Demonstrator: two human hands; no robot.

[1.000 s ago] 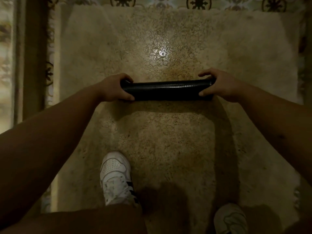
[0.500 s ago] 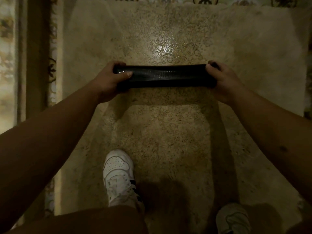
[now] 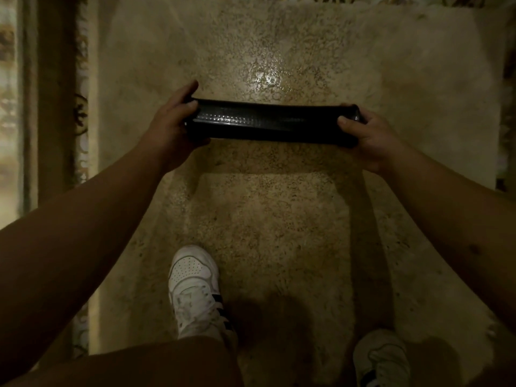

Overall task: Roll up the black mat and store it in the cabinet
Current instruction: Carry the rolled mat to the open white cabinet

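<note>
The black mat (image 3: 269, 123) is rolled into a tight horizontal tube and is held above the beige speckled floor. Its textured surface catches a glint of light. My left hand (image 3: 170, 127) grips the roll's left end, thumb on top and one finger raised off it. My right hand (image 3: 368, 135) grips the right end, thumb over the front. The roll casts a shadow on the floor below. No cabinet is in view.
My two feet in white sneakers stand on the floor, the left shoe (image 3: 194, 289) ahead and the right shoe (image 3: 382, 358) at the bottom edge. A dark wooden strip (image 3: 50, 107) and patterned tiles (image 3: 81, 113) run along the left side.
Both hands have lifted the rolled mat off the floor and away from me. The left hand shifted its grip, thumb now over the top.
</note>
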